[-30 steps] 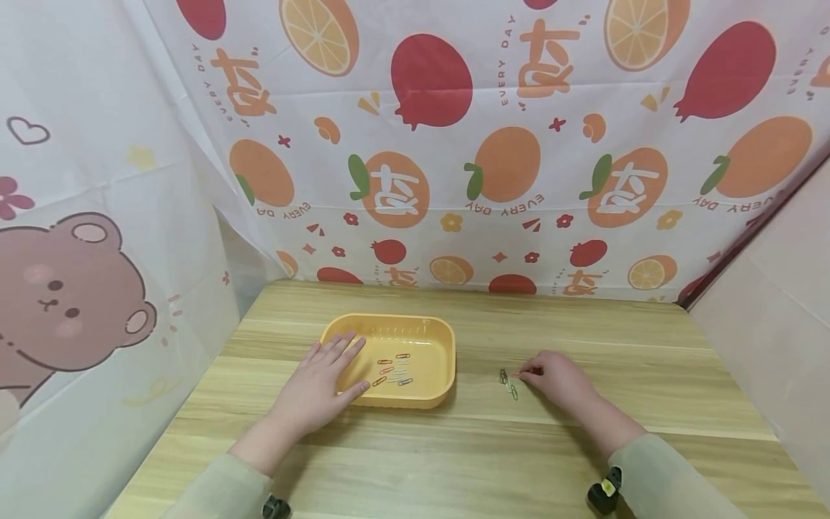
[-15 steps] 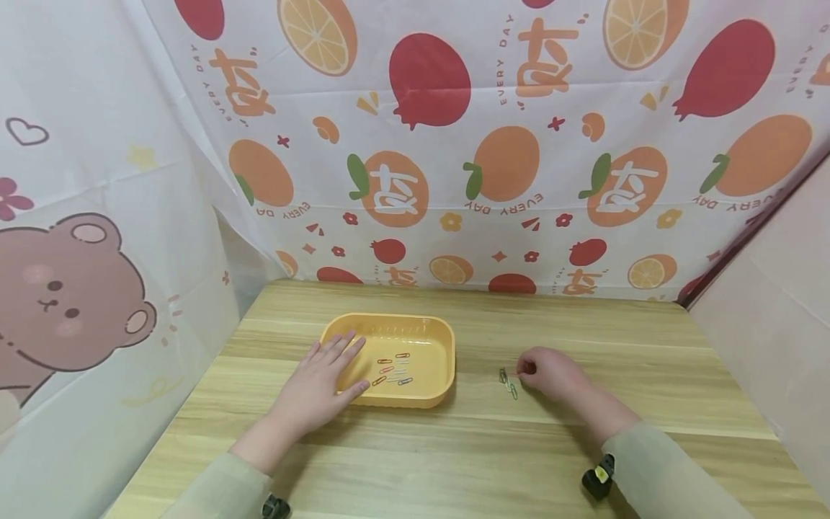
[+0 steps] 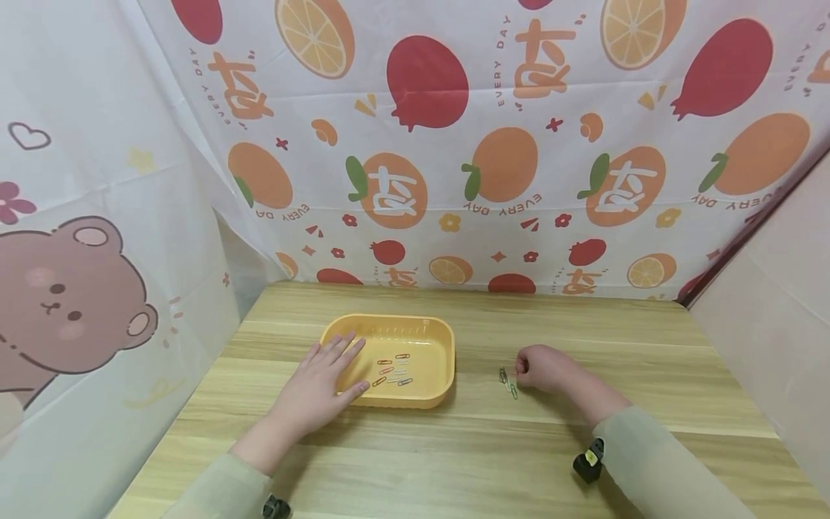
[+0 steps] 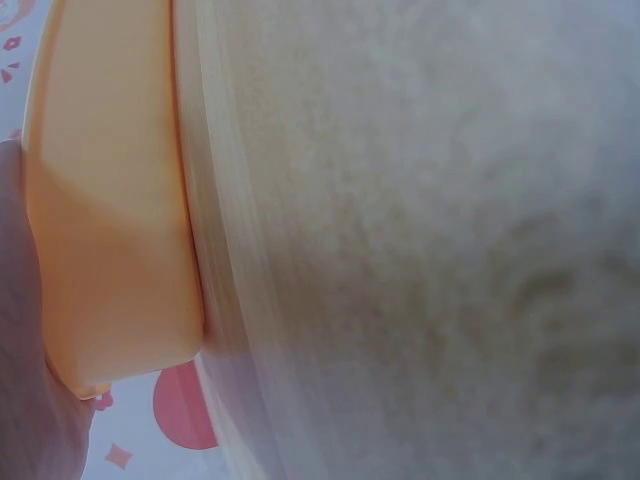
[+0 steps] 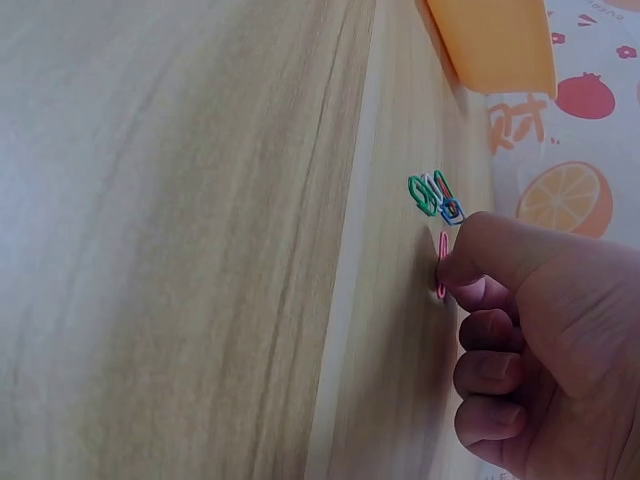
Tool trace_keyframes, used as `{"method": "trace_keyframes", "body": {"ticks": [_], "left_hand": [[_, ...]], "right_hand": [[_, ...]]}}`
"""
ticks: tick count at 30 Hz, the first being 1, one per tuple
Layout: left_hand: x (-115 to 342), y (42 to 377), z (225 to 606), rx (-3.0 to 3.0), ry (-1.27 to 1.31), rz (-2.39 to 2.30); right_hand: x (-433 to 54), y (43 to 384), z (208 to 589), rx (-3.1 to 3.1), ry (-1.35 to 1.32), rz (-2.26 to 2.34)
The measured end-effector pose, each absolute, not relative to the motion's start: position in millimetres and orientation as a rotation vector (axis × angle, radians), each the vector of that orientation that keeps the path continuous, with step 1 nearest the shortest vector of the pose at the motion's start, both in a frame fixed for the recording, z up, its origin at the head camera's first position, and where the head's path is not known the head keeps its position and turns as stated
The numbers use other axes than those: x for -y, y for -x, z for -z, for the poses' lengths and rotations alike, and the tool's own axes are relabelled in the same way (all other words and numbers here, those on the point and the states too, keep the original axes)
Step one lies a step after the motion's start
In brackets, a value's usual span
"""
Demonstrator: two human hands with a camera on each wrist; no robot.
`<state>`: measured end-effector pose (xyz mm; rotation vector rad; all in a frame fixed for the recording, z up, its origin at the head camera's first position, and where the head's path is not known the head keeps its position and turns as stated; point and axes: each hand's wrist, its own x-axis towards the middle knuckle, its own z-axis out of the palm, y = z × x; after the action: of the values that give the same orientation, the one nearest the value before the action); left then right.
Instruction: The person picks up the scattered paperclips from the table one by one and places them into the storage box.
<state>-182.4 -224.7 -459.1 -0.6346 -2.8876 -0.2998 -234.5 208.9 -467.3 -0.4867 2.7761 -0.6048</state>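
Observation:
My right hand (image 3: 547,369) pinches a pink paper clip (image 5: 443,252) between thumb and forefinger, low over the table. The other fingers curl into the palm. In the head view that clip is hidden by the hand. Just left of the fingertips lies a small cluster of paper clips (image 5: 424,196), with green, white and blue ones among them. My left hand (image 3: 318,382) rests with spread fingers across the left rim of a yellow tray (image 3: 447,360). Inside the tray, several loose paper clips (image 3: 387,370) in red, pink, brown, white and blue lie on its floor.
A wood-grain table (image 3: 415,461) carries everything. At its back hangs a fruit-print cloth (image 3: 441,180); another cloth with a bear print (image 3: 71,303) hangs at the left. A pale panel (image 3: 778,303) borders the right side.
My right hand has shifted slightly left, and the pink clip that stuck out from its fingertips is now hidden in the head view. My left hand and the tray have stayed in place.

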Motion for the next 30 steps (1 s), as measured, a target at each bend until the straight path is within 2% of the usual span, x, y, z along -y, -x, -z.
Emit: {"method": "trace_keyframes", "body": {"ticks": [30], "left_hand": [[225.4, 184.4, 459.2, 2.863, 0.643, 0.340]], "right_hand": [[-224.4, 229.1, 478.7, -2.869, 0.597, 0.668]]}}
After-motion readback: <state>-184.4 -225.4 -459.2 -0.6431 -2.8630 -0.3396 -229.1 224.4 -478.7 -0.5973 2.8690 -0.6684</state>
